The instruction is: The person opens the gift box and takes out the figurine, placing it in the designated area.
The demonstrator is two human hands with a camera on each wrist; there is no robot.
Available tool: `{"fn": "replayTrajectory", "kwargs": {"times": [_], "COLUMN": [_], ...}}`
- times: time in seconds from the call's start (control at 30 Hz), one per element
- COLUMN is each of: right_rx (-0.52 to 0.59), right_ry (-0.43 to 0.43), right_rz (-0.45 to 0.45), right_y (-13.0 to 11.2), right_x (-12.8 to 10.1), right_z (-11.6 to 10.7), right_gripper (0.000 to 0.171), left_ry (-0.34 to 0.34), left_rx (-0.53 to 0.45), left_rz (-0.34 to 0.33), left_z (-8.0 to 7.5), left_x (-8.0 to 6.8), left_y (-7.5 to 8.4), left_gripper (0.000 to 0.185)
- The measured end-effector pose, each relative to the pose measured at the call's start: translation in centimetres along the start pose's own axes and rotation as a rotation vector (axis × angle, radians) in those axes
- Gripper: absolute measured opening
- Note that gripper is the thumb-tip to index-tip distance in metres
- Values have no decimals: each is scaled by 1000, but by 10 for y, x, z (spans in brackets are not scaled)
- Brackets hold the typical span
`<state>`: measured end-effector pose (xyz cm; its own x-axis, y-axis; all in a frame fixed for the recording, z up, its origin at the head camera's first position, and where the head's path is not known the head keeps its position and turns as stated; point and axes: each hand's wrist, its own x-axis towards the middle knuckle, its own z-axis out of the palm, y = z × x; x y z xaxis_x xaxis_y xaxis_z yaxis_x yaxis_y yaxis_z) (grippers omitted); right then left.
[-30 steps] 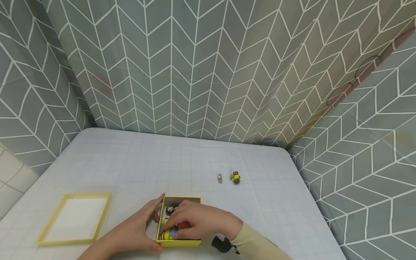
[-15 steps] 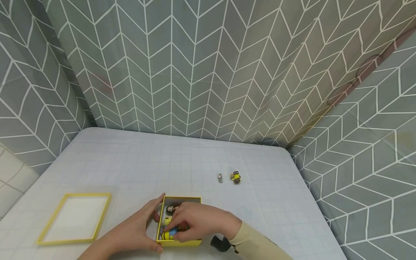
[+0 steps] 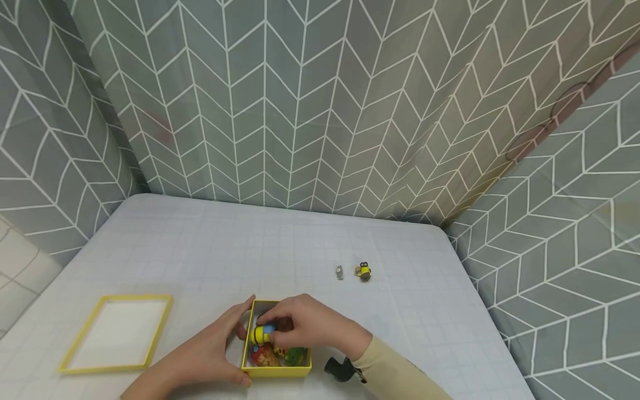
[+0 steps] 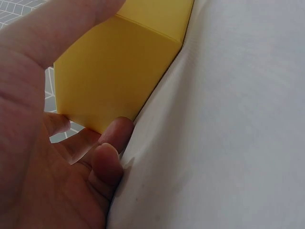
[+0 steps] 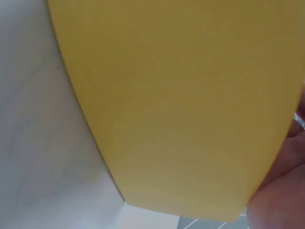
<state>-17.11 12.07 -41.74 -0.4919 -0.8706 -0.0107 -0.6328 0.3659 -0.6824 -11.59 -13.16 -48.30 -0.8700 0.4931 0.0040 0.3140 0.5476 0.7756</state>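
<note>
In the head view a yellow open-topped box [image 3: 280, 373] stands near the table's front, filled with small toy figures. My left hand [image 3: 217, 344] grips its left side, thumb at the near corner and fingers at the far one. Inside the box, my right hand [image 3: 312, 322] pinches a yellow-and-blue toy figure [image 3: 260, 334] between thumb and fingers. A reddish-brown toy [image 3: 265, 355] and a green one [image 3: 295, 356] lie at the box's near end. The left wrist view shows the box's yellow wall [image 4: 112, 71] within the curled hand; in the right wrist view the box's wall [image 5: 176, 105] hides the held toy.
To the left lies a yellow-rimmed white lid [image 3: 102, 369]. Farther back on the white table [image 3: 225, 239] are a small grey figure [image 3: 339, 272] and a yellow figure with goggles [image 3: 364, 272]. A patterned curtain [image 3: 280, 111] surrounds the table's back and sides.
My right hand has shifted the yellow-and-blue figure toward the far end of the box, uncovering the reddish-brown and green toys at the near end. The left hand has kept its grip.
</note>
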Motion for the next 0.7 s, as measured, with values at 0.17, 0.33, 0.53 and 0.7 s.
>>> {"fn": "replayTrajectory", "kwargs": {"times": [0.17,0.33,0.53,0.7], "right_rx": [-70,-102,-137,2], "right_ry": [-26,-53,-34,16], "right_rz": [-13,-15,-14,10], "right_y": [-4,-5,-6,-4], "right_x": [2,3,5,3], "right_z": [0,-2,-1,2], "right_gripper": [30,29,34,47], "left_ry": [12,8,11,9], "left_rx": [14,18,26,26], "left_rz": [9,8,11,4], "left_z": [0,0,1,1], "left_x": [-1,0,0,0], "left_y": [0,0,-1,-1], "left_gripper": [136,136,136,135]}}
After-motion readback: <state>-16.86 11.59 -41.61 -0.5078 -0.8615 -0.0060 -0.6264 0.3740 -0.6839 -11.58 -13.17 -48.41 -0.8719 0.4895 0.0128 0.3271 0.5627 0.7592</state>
